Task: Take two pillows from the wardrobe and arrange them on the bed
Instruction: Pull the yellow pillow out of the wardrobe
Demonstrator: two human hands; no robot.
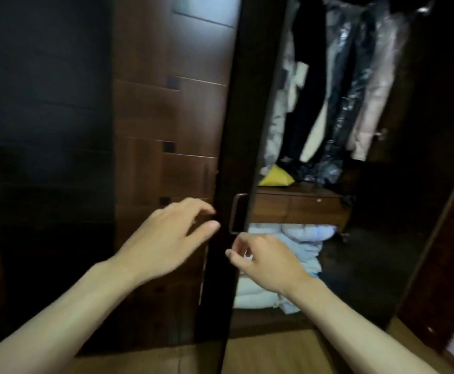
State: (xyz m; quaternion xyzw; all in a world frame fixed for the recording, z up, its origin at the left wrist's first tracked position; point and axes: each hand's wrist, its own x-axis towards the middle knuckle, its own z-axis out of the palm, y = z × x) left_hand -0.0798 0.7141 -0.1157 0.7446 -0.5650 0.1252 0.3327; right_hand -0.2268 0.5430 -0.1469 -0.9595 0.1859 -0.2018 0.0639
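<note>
A dark wardrobe door point(236, 147) stands partly open, edge-on in the middle of the view, with a metal handle point(235, 211). My left hand point(166, 238) hovers just left of the door edge, fingers spread and empty. My right hand point(263, 263) is just below the handle, fingers curled loosely, holding nothing. Behind the door, at the bottom of the wardrobe, lies a stack of pale blue and white bedding or pillows point(296, 247), partly hidden by the door and my right hand. I cannot tell pillows from quilts.
Clothes point(342, 90), some in plastic covers, hang above a wooden drawer unit point(298, 209) with a yellow cushion point(274, 179) on top. A second door point(441, 238) stands open at the right. Brown panelled wardrobe fronts point(166, 117) fill the left. Wooden floor point(269, 352) lies below.
</note>
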